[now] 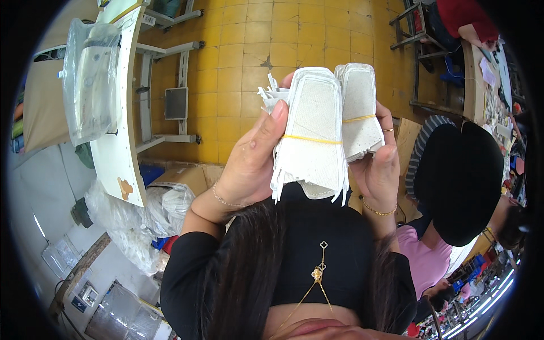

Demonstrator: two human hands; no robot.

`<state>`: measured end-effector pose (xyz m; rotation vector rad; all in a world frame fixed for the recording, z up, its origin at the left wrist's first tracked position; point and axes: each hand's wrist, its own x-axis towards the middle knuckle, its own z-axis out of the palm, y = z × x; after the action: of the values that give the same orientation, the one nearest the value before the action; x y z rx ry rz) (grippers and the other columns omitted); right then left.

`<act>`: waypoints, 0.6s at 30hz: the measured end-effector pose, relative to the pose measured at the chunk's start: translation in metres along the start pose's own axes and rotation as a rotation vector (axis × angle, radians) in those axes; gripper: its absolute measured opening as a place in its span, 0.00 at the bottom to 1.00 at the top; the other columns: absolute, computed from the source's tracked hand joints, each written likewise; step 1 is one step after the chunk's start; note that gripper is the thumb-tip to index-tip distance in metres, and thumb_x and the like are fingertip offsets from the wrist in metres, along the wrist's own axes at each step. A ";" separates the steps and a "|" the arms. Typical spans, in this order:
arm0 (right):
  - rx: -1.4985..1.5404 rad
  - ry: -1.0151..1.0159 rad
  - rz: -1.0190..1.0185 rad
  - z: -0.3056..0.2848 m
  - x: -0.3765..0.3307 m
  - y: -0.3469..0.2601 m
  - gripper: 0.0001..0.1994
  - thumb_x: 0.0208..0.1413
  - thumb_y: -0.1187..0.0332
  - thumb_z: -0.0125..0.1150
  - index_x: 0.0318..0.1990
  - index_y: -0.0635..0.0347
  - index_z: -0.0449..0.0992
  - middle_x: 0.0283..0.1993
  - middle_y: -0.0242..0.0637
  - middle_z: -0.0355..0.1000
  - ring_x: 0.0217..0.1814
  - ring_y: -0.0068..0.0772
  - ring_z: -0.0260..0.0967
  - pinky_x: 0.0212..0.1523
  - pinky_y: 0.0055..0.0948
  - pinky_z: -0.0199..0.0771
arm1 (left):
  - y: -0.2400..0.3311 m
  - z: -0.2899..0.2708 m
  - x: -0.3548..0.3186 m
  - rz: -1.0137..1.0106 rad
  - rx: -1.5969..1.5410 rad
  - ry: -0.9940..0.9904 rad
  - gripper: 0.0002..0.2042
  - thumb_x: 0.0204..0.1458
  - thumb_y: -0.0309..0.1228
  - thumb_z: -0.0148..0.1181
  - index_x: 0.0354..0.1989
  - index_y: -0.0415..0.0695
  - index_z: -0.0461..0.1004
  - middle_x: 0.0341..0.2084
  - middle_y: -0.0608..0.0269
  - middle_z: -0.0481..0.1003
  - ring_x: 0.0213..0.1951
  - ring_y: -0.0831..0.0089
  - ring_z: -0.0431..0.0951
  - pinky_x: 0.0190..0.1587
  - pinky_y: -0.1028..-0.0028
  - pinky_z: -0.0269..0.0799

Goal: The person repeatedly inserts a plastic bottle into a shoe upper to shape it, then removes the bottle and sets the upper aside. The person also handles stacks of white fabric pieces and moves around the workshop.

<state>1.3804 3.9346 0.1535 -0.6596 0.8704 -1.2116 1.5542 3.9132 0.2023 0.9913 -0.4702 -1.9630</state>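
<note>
In front of my chest I hold two bundles of white stitched fabric pieces, each with a yellow rubber band around its middle. My left hand is closed on the left side of the nearer bundle, its thumb along the edge. Frayed strips hang from that bundle's lower end, and more loose strips stick out by my left fingertips. My right hand is wrapped round the other bundle, which sits slightly behind and to the right. The two bundles stand side by side, the nearer one partly covering the other.
On the left stands a white table with a plastic-covered machine on it. Clear plastic bags are heaped below. Yellow tiled floor lies ahead. To the right, a person in a pink top is close by, and another works at a bench.
</note>
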 end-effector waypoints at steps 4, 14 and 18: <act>0.054 0.040 -0.004 -0.004 0.023 -0.003 0.45 0.41 0.42 0.60 0.58 0.62 0.48 0.58 0.42 0.56 0.61 0.36 0.58 0.57 0.38 0.66 | 0.006 0.001 0.023 -0.008 -0.052 -0.003 0.25 0.60 0.44 0.37 0.60 0.40 0.54 0.54 0.55 0.64 0.53 0.67 0.69 0.52 0.67 0.67; 0.041 -0.097 0.034 -0.024 0.143 -0.042 0.43 0.41 0.41 0.59 0.57 0.62 0.50 0.58 0.42 0.57 0.61 0.37 0.58 0.58 0.39 0.64 | 0.055 0.019 0.114 0.045 -0.118 -0.095 0.29 0.60 0.44 0.38 0.65 0.46 0.40 0.60 0.61 0.52 0.61 0.72 0.53 0.61 0.70 0.53; 0.015 -0.134 0.043 -0.034 0.199 -0.081 0.44 0.40 0.41 0.60 0.58 0.63 0.50 0.58 0.42 0.56 0.61 0.35 0.57 0.58 0.38 0.64 | 0.078 0.043 0.162 0.102 -0.191 -0.113 0.27 0.60 0.44 0.39 0.64 0.45 0.45 0.58 0.60 0.58 0.58 0.71 0.59 0.58 0.69 0.57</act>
<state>1.3323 3.7230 0.1596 -0.6986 0.7596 -1.1216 1.5113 3.7330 0.2035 0.7261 -0.3798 -1.9375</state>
